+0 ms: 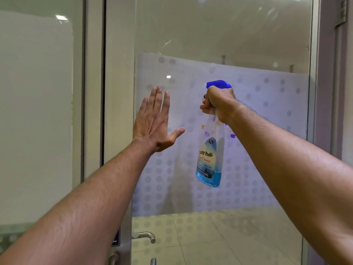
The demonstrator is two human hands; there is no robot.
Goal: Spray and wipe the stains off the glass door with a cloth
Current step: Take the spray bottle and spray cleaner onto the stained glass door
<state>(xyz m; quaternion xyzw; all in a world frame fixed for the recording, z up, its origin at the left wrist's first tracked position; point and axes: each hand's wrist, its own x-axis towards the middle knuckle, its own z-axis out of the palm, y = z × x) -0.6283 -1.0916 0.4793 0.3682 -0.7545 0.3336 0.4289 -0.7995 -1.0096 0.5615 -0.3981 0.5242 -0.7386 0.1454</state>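
The glass door (pixel 248 44) fills the view, with a frosted dotted band across its middle and faint smears near the top right. My right hand (pixel 219 104) grips the neck of a clear spray bottle (pixel 210 161) of blue glass cleaner, its blue nozzle pointing left along the glass. My left hand (pixel 154 121) is flat, fingers spread and upright, at the door's left edge beside the frame, holding nothing. No cloth is in view.
A metal door frame (pixel 118 92) stands left of the pane, with a lever handle (pixel 145 236) low down. A second frosted glass panel (pixel 36 111) is at far left. A tiled floor shows through the lower glass.
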